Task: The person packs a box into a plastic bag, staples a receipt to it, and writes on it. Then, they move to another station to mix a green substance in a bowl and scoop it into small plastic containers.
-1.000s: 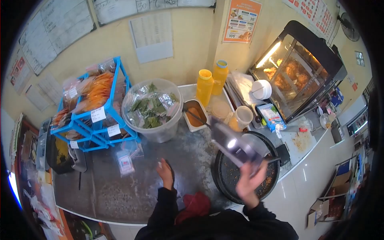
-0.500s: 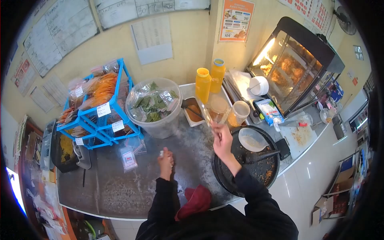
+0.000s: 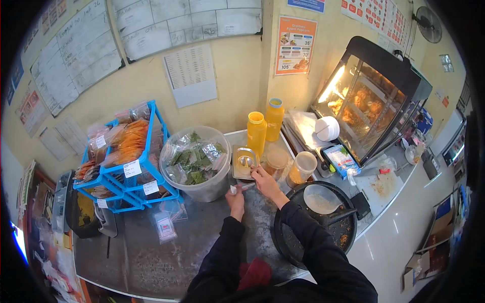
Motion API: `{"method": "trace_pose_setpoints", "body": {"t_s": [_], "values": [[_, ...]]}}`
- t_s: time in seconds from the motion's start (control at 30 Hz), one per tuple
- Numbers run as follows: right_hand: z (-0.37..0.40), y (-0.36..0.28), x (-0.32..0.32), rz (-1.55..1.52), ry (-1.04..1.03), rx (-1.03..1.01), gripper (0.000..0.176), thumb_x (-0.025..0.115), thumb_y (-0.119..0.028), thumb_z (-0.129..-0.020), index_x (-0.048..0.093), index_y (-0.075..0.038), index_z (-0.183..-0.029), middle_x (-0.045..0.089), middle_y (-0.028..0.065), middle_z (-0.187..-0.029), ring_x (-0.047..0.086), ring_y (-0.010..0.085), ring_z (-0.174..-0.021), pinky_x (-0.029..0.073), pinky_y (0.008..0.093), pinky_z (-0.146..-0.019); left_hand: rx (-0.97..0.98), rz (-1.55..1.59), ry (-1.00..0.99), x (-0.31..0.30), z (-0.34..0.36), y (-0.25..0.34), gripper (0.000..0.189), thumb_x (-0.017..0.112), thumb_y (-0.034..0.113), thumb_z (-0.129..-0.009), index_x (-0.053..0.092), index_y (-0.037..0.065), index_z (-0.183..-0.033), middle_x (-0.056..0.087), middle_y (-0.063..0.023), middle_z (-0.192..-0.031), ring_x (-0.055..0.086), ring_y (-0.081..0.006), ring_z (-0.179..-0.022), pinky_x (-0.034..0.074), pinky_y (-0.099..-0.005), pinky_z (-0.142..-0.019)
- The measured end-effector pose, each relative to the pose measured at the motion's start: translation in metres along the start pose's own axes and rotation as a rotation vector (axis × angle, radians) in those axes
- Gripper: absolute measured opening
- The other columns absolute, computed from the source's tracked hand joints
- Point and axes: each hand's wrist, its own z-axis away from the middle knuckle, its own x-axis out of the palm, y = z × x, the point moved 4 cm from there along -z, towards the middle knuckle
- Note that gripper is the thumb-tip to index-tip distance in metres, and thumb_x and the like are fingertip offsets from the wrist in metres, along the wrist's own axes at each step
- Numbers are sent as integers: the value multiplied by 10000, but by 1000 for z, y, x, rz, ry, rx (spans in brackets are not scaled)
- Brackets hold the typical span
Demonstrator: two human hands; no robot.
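My right hand (image 3: 268, 184) grips the near right edge of a shiny metal lid (image 3: 244, 160), which lies over the small metal food pan that showed brown contents before. My left hand (image 3: 235, 203) is closed just in front of the pan, near its front edge. A small white thing (image 3: 233, 190) shows at its fingers; what it is cannot be made out. Left of the pan stands a clear plastic tub (image 3: 194, 174) of bagged green leaves. Behind it are two yellow bottles (image 3: 256, 132), and to the right are two clear jars (image 3: 301, 170).
A round black pan (image 3: 288, 237) holding a white scoop-like bowl (image 3: 322, 198) lies by my right forearm. Blue baskets (image 3: 174, 151) of packets stand at the left. A lit food warmer (image 3: 366, 96) is at the back right. A red cloth (image 3: 255, 273) hangs near the front edge.
My right hand has brought the metal lid down and left onto the food pan, covering its brown contents. My left hand has moved forward and right to the pan. The view has tilted up.
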Motion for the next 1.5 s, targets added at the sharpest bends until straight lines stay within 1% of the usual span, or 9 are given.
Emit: {"method": "trace_pose_setpoints", "body": {"t_s": [0.23,0.53,0.73,0.83,0.97,1.07,1.13,1.3,1.5], "values": [[5,-7,-1,-49,-78,-45,299,679,2,-797,504,-17,-1040,534,176,-1176,536,362,-1130,472,398,-944,-78,112,-38,-19,9,5,158,661,185,-930,658,36,-981,632,-26,-696,425,-61,-449,299,-239,-374],[0,-26,-28,-50,-136,-109,341,715,-148,-843,513,-17,-1084,530,173,-1119,561,336,-1068,482,388,-885,-173,237,-134,-18,12,5,240,592,256,-974,557,22,-1016,700,-124,-909,535,-107,-472,307,-224,-360],[-8,-27,-38,-159,-319,120,305,699,-168,-848,540,-28,-1068,561,162,-1043,605,350,-987,499,384,-850,-157,266,-206,-10,18,14,225,555,219,-985,523,33,-1106,684,-135,-1004,720,-217,-846,303,-212,-402],[-32,-14,-50,0,200,-22,298,706,-142,-832,557,-29,-1064,580,158,-1031,607,360,-958,500,389,-841,-160,279,-194,-10,16,11,214,549,177,-986,505,25,-1130,669,-140,-1017,717,-243,-906,310,-206,-420],[-101,54,-58,14,430,403,559,774,-130,-768,484,-48,-1238,484,210,-1299,466,379,-1244,415,417,-1017,-168,309,-170,-11,15,7,188,538,165,-998,502,25,-1119,674,-156,-1017,721,-256,-865,323,-208,-414],[-129,113,-37,133,90,693,782,857,-194,-693,425,-57,-1330,405,197,-1398,363,358,-1342,339,411,-1102,-186,334,-155,-12,15,4,163,541,143,-993,492,33,-1102,660,-132,-1003,721,-253,-865,323,-207,-415],[-134,134,-24,8,-4,533,874,896,-238,-640,422,-59,-1352,439,176,-1390,397,333,-1330,344,407,-1106,-192,351,-163,-12,12,4,153,556,133,-986,477,42,-1079,633,-106,-982,720,-267,-863,328,-208,-413],[-128,153,-22,-490,-53,490,947,924,-283,-593,425,-65,-1367,536,148,-1330,499,297,-1265,389,403,-1078,-193,375,-179,-12,15,5,150,559,130,-985,464,56,-1074,622,-96,-981,719,-286,-862,337,-213,-409],[-116,153,-83,-163,-68,654,917,922,-197,-593,428,-34,-1348,593,159,-1282,553,270,-1224,433,373,-1043,-163,390,-122,6,5,0,212,558,144,-988,455,32,-1136,630,-112,-1039,721,-273,-864,340,-209,-403]]}}
